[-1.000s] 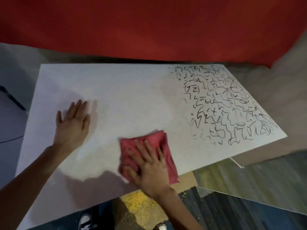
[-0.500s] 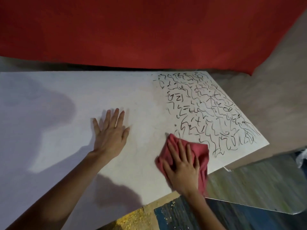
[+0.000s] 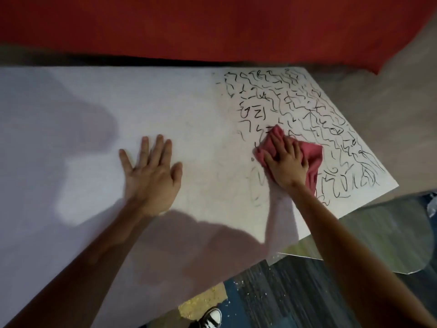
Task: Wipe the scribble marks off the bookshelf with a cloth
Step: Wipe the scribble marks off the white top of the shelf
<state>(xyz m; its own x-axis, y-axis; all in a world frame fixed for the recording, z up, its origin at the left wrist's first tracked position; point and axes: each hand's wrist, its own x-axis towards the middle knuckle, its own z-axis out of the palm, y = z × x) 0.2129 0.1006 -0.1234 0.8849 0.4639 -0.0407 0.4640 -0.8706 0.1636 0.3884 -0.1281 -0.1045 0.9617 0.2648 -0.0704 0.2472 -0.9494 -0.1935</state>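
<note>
Shoe point(image 3: 211, 317) on floor below the near edge. Left hand point(image 3: 151, 176) flat, fingers spread, on white bookshelf point(image 3: 71, 138). Right hand point(image 3: 286, 162), fingers extended, presses pink cloth point(image 3: 312, 153) onto scribble marks point(image 3: 307, 110), right side. Red fabric point(image 3: 212, 24) beyond.

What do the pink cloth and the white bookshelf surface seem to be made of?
The cloth looks like soft matte fabric: it bunches into folds under the right hand. The bookshelf surface seems a rigid flat board with a smooth white coating, perhaps laminate or paint; its core is hidden. Faded grey smears beside the cloth suggest the marks wipe off a non-absorbent finish.
</note>
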